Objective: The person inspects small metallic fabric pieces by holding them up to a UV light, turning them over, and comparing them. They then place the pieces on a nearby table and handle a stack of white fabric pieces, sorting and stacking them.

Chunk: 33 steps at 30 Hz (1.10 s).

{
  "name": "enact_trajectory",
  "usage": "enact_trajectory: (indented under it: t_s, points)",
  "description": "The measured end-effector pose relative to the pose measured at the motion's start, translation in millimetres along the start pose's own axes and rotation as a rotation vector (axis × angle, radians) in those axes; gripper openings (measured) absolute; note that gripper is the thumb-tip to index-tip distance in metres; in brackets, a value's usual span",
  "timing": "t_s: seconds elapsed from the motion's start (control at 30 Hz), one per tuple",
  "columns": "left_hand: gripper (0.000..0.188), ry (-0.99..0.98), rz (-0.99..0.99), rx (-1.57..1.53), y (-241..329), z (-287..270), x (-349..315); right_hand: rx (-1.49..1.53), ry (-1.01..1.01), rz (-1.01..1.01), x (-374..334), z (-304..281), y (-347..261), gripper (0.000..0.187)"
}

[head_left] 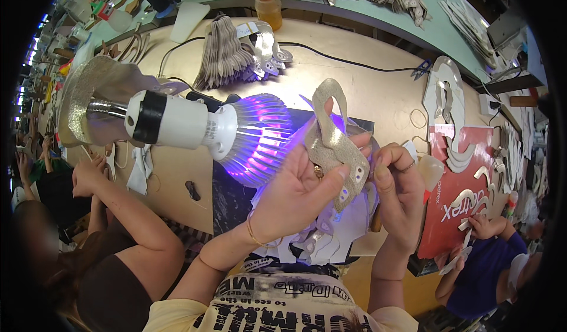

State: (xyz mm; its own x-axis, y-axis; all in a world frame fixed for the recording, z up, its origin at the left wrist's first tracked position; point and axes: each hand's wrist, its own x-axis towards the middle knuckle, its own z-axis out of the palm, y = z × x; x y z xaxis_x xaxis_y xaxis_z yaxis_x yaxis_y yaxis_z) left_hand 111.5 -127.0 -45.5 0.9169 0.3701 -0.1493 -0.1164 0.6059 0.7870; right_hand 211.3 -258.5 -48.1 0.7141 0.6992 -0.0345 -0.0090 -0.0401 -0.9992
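Note:
My left hand [289, 199] grips a shiny gold leather shoe-upper piece [332, 146], its thumb pressed on the front. The piece has a looped strap at the top and small cut-out holes near its lower end. Just right of it, my right hand [397, 193] is closed in a pinch by the piece's edge; whatever the fingertips hold is too small to make out. A white finned lamp [257, 137] glows purple beside my left hand. Below both hands, more cut leather pieces [316, 243] lie on white sheets, partly hidden by my left forearm.
A bundle of leather strips [221, 60] and an amber jar [269, 7] stand toward the back. Blue snips [422, 69] lie near a black cable [354, 63]. The red board [443, 214] at right carries curved pieces. Co-workers' arms reach in at left [133, 211] and right [487, 229].

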Motion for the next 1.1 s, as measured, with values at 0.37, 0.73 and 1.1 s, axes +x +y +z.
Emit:
enact_trajectory:
  t_s: [0.37,0.73,1.1]
  points:
    - [0.071,-0.005,-0.061,-0.043,2.7,-3.5,-10.6,0.064,0.001,-0.05,5.1,-5.1,-6.3,0.016]
    - [0.059,-0.14,-0.341,-0.088,25.6,3.0,-37.9,0.12,-0.258,-0.055,12.5,-3.3,-15.6,0.06]
    - [0.044,-0.257,-0.391,-0.097,40.9,-12.0,-63.4,0.301,-0.442,0.219,-7.7,-7.6,-46.1,0.037]
